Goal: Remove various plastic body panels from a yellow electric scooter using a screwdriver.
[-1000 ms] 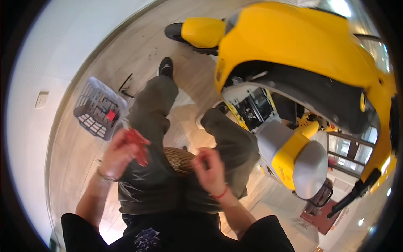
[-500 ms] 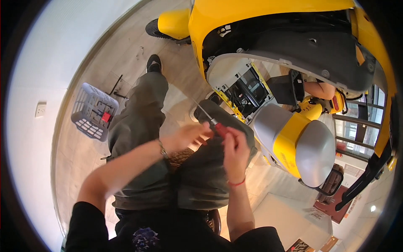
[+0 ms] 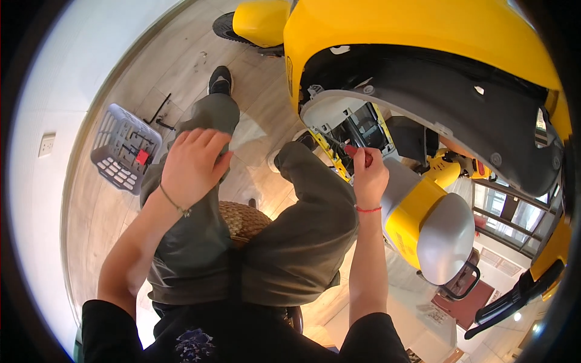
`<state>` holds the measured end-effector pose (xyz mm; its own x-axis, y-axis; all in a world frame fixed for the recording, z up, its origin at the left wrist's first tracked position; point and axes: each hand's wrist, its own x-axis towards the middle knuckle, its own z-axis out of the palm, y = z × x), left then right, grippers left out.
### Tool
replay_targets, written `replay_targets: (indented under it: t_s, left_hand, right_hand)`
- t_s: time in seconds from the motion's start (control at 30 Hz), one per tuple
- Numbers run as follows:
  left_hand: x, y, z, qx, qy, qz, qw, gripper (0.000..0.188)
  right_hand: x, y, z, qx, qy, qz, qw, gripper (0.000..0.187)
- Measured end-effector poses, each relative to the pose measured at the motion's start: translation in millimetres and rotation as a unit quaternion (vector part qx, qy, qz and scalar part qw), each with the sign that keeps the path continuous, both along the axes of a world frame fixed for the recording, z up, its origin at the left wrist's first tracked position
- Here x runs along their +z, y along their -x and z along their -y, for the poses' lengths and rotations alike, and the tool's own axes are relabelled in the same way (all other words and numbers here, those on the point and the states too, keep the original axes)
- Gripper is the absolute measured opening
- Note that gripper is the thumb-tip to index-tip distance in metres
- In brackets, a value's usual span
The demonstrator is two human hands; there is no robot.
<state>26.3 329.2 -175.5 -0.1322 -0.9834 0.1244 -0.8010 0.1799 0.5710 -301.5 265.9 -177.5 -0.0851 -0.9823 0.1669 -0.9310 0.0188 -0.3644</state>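
Screwdriver (image 3: 350, 151) sits in the right hand (image 3: 370, 175), its red handle wrapped by closed fingers, so nothing needs reaching for on that side. Seen from here, its long axis runs aslant: the butt is tucked into the palm, and the thin shaft (image 3: 334, 141) points forward and to the person's left, away from the body. That puts it over the near side of the open bay (image 3: 385, 130) in the yellow scooter (image 3: 417, 36), which lies just ahead of the right hand. Whether the tip touches anything there I can't fairly say; the shaft is thin and lost against the clutter of parts. The right hand is plainly the nearer one to the bay. The left hand (image 3: 195, 162) hangs well apart, over the left leg (image 3: 216, 118), back upward, fingers loosely bent and thumb spread away, with nothing visible in its grasp. Farther left, near that hand, a grey basket (image 3: 138, 119) with a red piece (image 3: 142, 157) inside stands on the floor (image 3: 91, 227).
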Motion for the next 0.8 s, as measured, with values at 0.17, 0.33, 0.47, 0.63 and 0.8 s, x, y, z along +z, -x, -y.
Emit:
replay_targets:
  t_s: [0.17, 0.33, 0.47, 0.63, 0.8]
  left_hand:
    - [-2.7, 2.3, -17.8, -0.045, 0.058, 0.064, 0.995, 0.015]
    - [-9.0, 0.9, -11.2, -0.025, 0.037, 0.021, 0.999, 0.012]
    - [-9.7, 1.5, -7.6, -0.024, 0.032, 0.007, 0.999, 0.012]
    - [-9.8, -0.8, -8.4, -0.025, 0.051, 0.011, 0.998, 0.011]
    - [-9.3, 0.3, -7.2, -0.024, 0.041, -0.001, 0.999, 0.011]
  right_hand:
    - [-16.1, 4.5, 5.4, -0.028, -0.011, -0.036, 0.999, 0.018]
    - [-9.6, -5.2, 7.5, -0.035, 0.001, -0.064, 0.997, 0.018]
    - [-10.0, -1.6, 8.6, -0.033, 0.003, -0.067, 0.997, 0.019]
    - [-7.0, -4.4, 10.7, -0.04, 0.004, -0.043, 0.998, 0.02]
    - [-11.7, -1.5, 11.6, -0.045, -0.004, -0.054, 0.997, 0.021]
